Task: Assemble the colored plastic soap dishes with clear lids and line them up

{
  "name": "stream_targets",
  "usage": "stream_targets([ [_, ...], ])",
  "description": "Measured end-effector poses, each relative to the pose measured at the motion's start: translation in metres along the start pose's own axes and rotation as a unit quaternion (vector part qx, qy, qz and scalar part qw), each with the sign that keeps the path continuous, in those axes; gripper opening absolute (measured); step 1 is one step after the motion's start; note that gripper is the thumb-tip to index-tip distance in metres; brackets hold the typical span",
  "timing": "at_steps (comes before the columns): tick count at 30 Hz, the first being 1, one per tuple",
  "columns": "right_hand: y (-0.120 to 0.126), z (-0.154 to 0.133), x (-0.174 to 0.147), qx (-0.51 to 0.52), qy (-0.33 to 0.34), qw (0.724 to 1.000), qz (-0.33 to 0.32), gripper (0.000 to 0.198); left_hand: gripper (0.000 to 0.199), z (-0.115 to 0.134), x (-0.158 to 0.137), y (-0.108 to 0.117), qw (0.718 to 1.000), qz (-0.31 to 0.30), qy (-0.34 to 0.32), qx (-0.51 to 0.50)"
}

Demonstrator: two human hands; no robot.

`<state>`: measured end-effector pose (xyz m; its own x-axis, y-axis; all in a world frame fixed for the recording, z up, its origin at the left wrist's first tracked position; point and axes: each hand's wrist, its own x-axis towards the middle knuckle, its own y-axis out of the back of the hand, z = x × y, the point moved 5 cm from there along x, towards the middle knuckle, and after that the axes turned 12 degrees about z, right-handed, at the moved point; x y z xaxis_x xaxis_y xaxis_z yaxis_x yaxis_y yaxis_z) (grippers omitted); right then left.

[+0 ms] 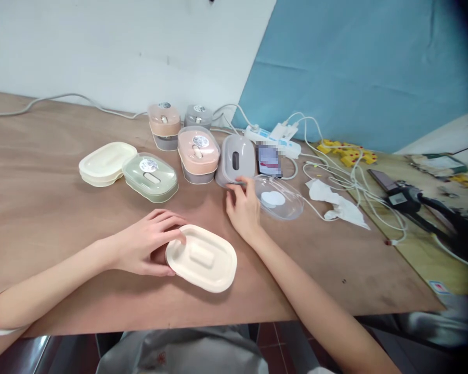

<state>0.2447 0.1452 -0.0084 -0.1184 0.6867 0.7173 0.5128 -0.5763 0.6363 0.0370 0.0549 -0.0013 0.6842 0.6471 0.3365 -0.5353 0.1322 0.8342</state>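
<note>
My left hand grips the left end of a cream oval soap dish piece, one fingertip on its top and the thumb at the near side. A raised oblong bump sits in its middle. Farther back, my right hand has its fingers bent onto the near edge of a grey soap box with a dark oblong slot. The fingertips touch that box; its underside is hidden. Right beside this hand lies a clear oval lid with a white round label.
Left of centre are a green lidded soap box and a cream oval piece. Pink boxes and another grey box stand behind. A power strip, phone, tissue and tangled cables occupy the right.
</note>
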Motion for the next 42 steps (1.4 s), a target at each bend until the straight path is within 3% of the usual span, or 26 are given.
stream_targets([
  [4, -0.001, 0.000, -0.001, 0.000, -0.004, 1.000, -0.007, 0.027, 0.040, -0.003, 0.000, 0.000, 1.000, 0.003, 0.006, 0.022],
  [10, -0.006, 0.006, 0.000, -0.055, -0.067, 0.994, -0.069, 0.059, 0.038, -0.004, -0.001, 0.002, 0.999, 0.015, 0.010, 0.026],
  [14, -0.006, 0.007, 0.002, -0.075, -0.093, 0.988, -0.100, 0.049, 0.039, -0.006, -0.001, 0.001, 0.999, -0.002, 0.012, 0.033],
  [21, -0.001, 0.010, 0.002, -0.070, -0.101, 0.991, -0.057, 0.020, 0.038, -0.005, -0.001, 0.002, 0.999, 0.004, 0.019, 0.027],
  [35, 0.007, 0.006, -0.007, 0.057, -0.053, 0.996, 0.034, 0.025, 0.036, -0.005, -0.001, 0.002, 0.999, -0.010, 0.028, 0.031],
  [42, 0.018, -0.001, -0.011, 0.149, -0.075, 0.983, 0.081, 0.020, 0.039, -0.008, -0.001, 0.002, 0.999, -0.018, 0.031, 0.016],
])
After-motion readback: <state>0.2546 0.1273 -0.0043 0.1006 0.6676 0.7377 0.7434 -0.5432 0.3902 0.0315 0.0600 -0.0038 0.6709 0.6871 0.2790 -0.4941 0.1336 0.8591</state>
